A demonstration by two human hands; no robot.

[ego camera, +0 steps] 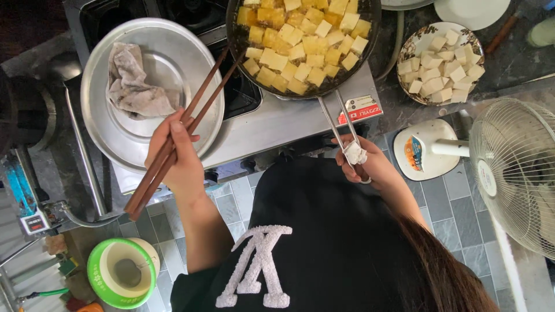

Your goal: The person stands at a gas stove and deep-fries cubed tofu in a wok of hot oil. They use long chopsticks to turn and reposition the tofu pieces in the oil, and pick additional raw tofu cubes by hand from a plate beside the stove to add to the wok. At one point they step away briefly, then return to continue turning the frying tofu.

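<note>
Kitchen: a dark stone surface and grey tiled floor are seen from above.
Stove: a steel gas stove carries the frying pan at far centre.
Pan: judged heavy with oil and tofu cubes; its wire handle is clamped by the right hand through a cloth pad.
Lid: a steel lid with a rag lies left.
Fan: stands right, near the elbow.
Plate: raw tofu plate, far right; soft, easily broken.
Chopsticks: the stiff wooden chopsticks are pinched by the left hand, fingers closed, tips at the pan rim.

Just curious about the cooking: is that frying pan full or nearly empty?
Full: the frying pan is packed with yellow tofu cubes covering nearly its whole bottom.
</note>
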